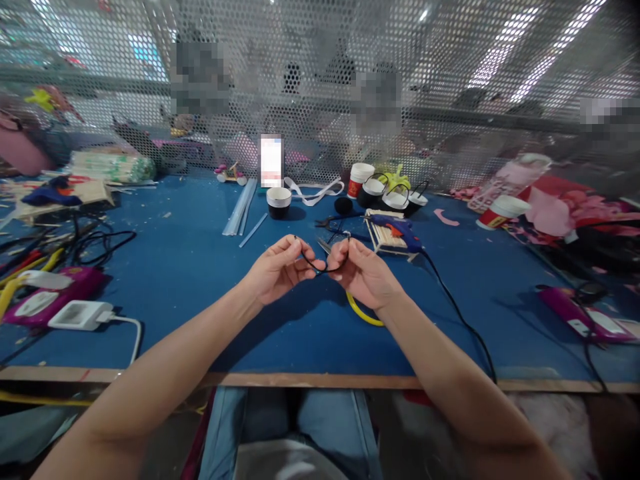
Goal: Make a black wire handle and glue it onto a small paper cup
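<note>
**Two hands bent one thin black wire above the bench**

Two hands met in the head view over the blue bench [190,267]. The left hand [275,270] and right hand [363,270] each had their fingers pressed together on an end of the black wire [320,268], which sagged in a curve between them. Bending it evenly probably called for a close grip and slow pressure. Just beyond the right fingers lay a blue glue gun [397,230] on a stick rack [383,240]; its cord trailed alongside. Under that hand lay a yellow ring [361,313].
</note>
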Demonstrator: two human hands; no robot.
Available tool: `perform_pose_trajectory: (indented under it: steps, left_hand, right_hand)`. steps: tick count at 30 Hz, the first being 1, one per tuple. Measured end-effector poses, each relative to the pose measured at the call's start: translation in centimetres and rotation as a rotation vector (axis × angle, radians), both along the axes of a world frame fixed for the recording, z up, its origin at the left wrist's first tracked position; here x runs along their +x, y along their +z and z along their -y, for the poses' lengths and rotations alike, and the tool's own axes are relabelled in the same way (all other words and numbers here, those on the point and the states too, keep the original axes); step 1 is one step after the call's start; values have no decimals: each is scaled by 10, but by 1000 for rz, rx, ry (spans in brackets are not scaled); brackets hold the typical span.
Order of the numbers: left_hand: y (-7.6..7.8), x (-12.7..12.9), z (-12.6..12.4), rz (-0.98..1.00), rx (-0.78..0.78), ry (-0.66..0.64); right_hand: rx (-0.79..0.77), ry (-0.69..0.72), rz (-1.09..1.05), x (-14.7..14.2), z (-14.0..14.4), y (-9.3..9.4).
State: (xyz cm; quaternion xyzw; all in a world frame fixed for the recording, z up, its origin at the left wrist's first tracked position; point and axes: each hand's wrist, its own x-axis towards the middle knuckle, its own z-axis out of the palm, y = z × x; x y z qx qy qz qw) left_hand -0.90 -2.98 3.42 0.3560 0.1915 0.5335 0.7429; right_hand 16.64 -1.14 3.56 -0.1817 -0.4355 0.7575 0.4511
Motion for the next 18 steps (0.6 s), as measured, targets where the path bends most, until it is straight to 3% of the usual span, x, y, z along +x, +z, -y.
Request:
perform_pose_trajectory:
  steps: [14,18]
  left_hand:
    - [0,2,3,-75,52,-89]
    - [-1,2,1,-65,53,-62]
  right_hand:
    - [-10,22,53,-1,6,2]
    - [-10,-7,97,-2,6,2]
